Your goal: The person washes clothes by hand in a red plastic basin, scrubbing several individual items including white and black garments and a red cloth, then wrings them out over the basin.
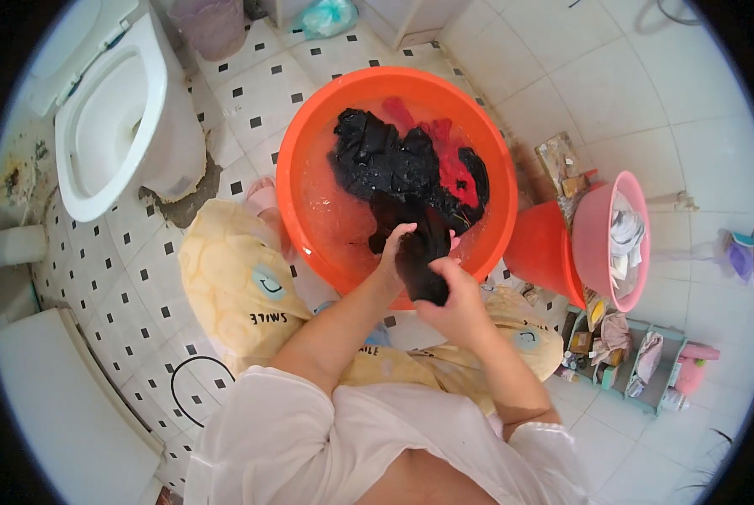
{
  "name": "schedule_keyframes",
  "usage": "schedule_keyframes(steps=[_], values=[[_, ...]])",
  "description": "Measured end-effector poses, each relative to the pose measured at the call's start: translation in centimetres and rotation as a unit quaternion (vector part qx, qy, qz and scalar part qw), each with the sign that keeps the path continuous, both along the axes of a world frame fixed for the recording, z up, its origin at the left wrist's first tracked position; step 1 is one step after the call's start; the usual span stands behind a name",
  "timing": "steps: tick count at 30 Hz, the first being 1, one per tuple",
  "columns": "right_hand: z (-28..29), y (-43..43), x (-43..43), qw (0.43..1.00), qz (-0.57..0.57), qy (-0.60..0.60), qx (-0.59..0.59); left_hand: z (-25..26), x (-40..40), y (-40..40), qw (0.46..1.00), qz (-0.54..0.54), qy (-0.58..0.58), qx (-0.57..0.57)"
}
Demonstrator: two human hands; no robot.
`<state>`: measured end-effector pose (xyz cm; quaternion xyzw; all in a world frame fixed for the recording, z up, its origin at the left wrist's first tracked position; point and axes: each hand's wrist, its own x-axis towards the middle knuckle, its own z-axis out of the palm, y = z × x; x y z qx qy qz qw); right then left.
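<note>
A large orange plastic basin of cloudy water stands on the floor before me. Wet black cloth lies bunched in its middle, with a red garment beside it at the right. Above the near side of the basin, a dark length of cloth stretches between my hands. My left hand grips it from the left, thumb on top. Its lower end is pinched in my right hand. Where the held cloth meets the black pile, I cannot tell whether they are one garment.
A white toilet stands at the upper left. To the basin's right are a red bucket and a pink basin holding pale cloth. A grey-green shelf rack with toiletries is at the lower right. A teal plastic bag lies at the top.
</note>
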<state>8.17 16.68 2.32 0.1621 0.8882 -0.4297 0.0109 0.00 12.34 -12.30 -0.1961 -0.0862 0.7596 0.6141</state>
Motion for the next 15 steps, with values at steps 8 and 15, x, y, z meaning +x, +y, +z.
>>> schedule_keyframes(steps=[8,15], values=[[-8.1,2.8,3.5,0.556,-0.273,0.107,-0.777,-0.8,-1.1,1.0,0.998,0.023,-0.053,0.038],[-5.1,2.0,2.4,0.971,-0.117,0.134,0.158,-1.9,-3.2,1.6,0.985,0.039,0.043,-0.164]])
